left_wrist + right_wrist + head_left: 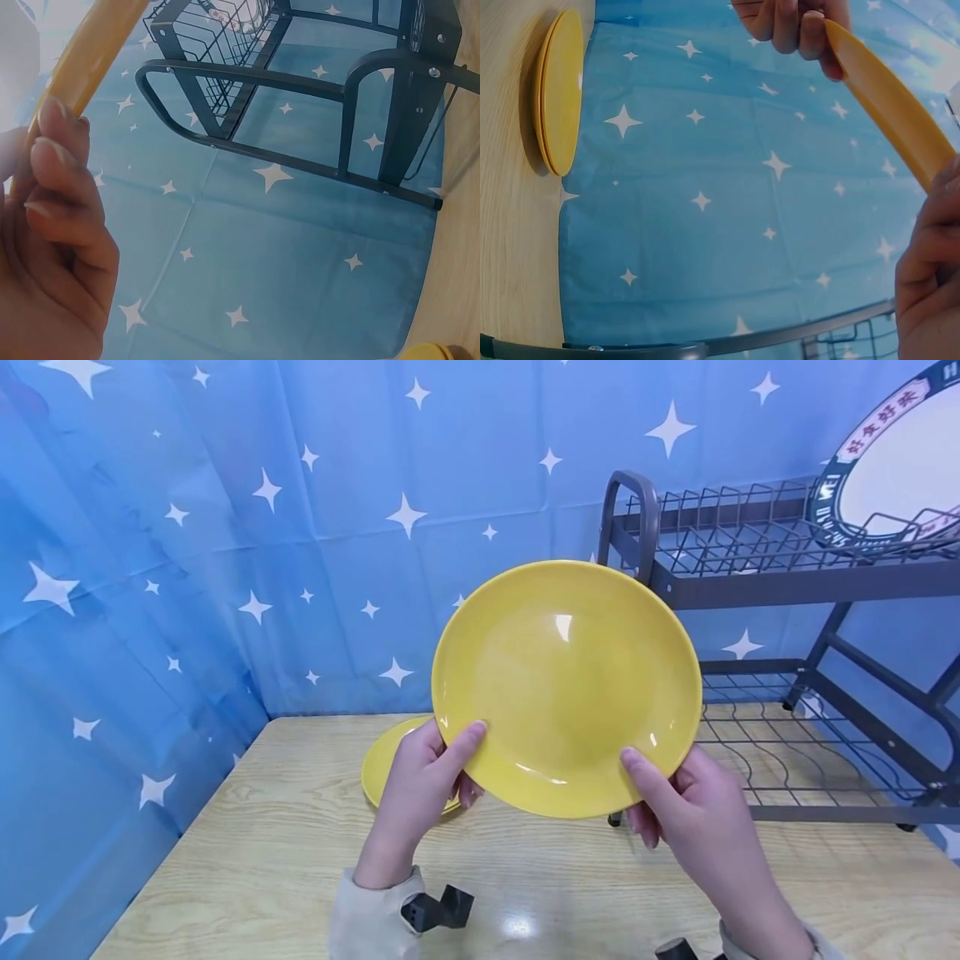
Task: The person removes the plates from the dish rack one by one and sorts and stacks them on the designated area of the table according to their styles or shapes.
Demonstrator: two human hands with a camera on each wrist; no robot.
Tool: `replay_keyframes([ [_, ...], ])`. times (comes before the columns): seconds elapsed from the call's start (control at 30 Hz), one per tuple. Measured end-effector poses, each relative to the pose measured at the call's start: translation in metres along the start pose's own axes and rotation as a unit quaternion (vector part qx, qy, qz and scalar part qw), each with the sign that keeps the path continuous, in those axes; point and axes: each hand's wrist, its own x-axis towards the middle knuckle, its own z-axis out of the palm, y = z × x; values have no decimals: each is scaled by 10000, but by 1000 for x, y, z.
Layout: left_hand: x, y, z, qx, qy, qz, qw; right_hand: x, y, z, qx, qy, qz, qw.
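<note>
While you hold the yellow plate [566,687] up off the surface [285,852], tilted so its hollow face looks back at you, it sits in the centre of the head frame with both your hands on its lower rim. Your left hand [420,785] grips the lower-left edge, thumb laid over the front and fingers curled behind; your right hand [693,814] pinches the lower-right edge the same way. Neither hand is free, and each clasps the plate about equally.

The relation that matters is between the plate and the dish rack [787,610]. The rack stands to the right of the frame, behind and beside the plate, with its upper wire tier near the upper right and a lower wire shelf at the middle right. Your right hand is the nearer one to it; the left is farther off, on the plate's far side from the rack. A large white plate with a dark patterned rim [892,468] stands on edge in the upper tier at the far upper right.

Below and left of the held plate, a second yellow plate [390,768] lies flat on the surface, partly hidden by your left hand. The right wrist view shows it [559,90] lying well apart from the held one.
</note>
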Motion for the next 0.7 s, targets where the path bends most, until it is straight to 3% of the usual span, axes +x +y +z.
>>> replay_keyframes([
  [0.23,2,-4,-3,154,60,-18,9999,3,2,1,-246,-80,224,9994],
  [0.43,5,-3,-4,24,143,-79,9999,5,6,1,-256,-132,91,9995],
  [0.7,8,-25,-15,-186,432,-23,9989,7,6,7,-73,-288,-78,9995],
])
